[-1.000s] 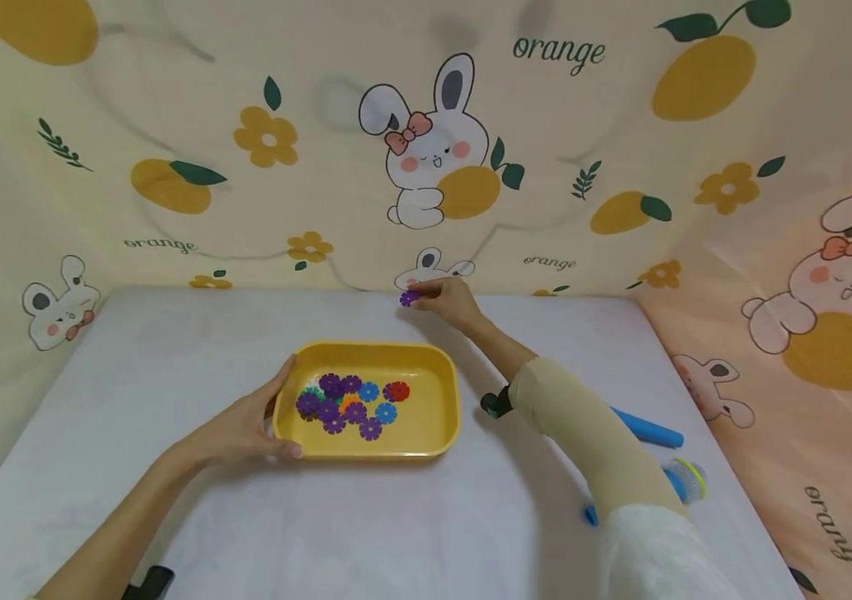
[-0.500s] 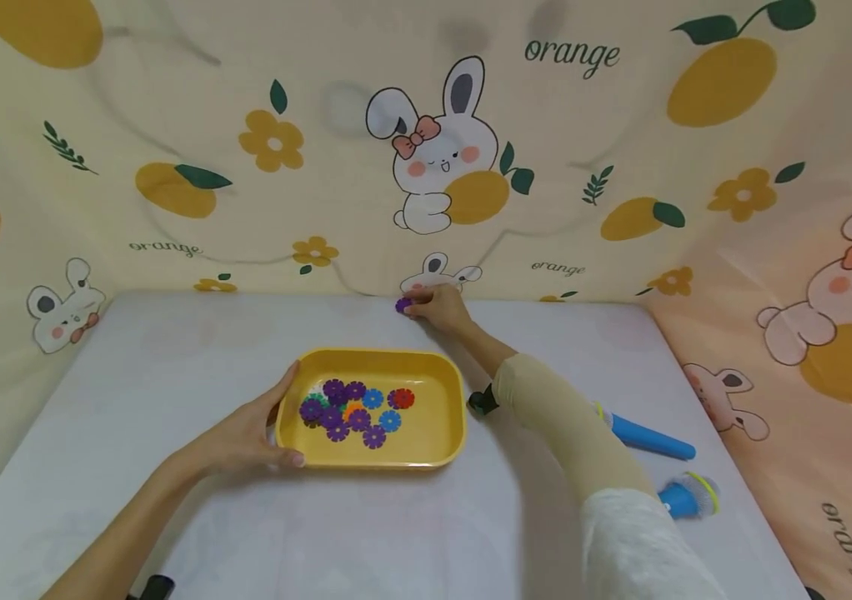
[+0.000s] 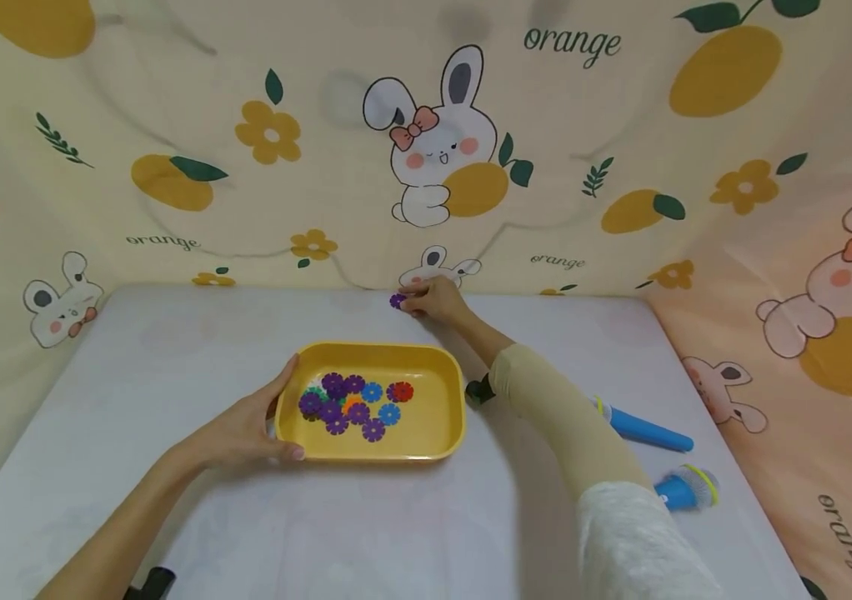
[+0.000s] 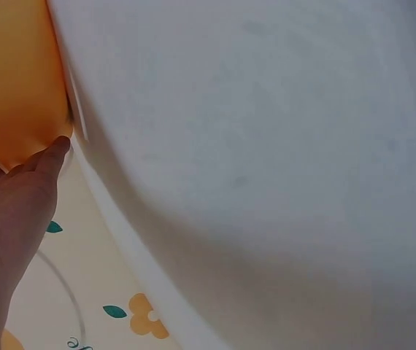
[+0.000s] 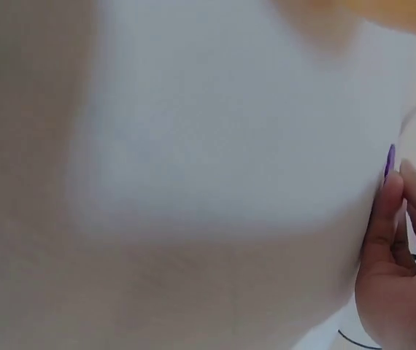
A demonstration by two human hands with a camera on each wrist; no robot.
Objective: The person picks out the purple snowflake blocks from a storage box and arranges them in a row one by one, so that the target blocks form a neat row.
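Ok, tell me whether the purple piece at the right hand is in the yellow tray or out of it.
Out. The right hand pinches the purple piece at the table's far edge, beyond the yellow tray, which the left hand holds.

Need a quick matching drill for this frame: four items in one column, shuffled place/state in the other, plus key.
Column 1:
1. left hand
2. right hand
3. yellow tray
4. blue microphone

Column 2:
A. lies on the table's right side, near the edge
B. pinches a purple disc at the table's far edge
C. holds the tray's left rim
D. contains a pile of coloured discs

Pairs: 1-C, 2-B, 3-D, 4-A
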